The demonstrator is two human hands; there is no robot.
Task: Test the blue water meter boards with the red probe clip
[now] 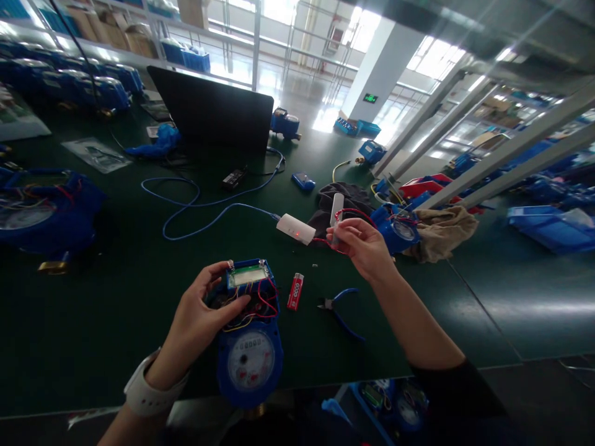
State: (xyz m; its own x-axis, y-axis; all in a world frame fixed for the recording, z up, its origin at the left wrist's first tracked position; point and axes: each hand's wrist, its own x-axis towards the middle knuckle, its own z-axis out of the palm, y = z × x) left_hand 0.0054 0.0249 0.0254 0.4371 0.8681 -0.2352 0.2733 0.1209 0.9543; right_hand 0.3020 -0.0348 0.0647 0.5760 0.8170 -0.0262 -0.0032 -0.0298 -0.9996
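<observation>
A blue water meter [250,359] lies at the table's front edge, its round dial facing up. Its upper housing is uncovered, with a small display [248,276] and red, yellow and black wires. My left hand [199,310] grips this housing from the left, thumb over the wiring and fingers at the far corner. To the right, my right hand [360,244] pinches red wires [349,212] above the table; a small pale piece at the fingertips is unclear. Beside it are a light grey stick [336,207] and a white box [296,229] with a lit red light and a blue cable.
A red lighter [295,292] and blue-handled cutters [341,310] lie between my hands. A black laptop [211,111] stands behind. More meters [35,210] are at the left, with another [400,232] beside a brown cloth [441,232]. A blue bin [362,402] sits below the edge.
</observation>
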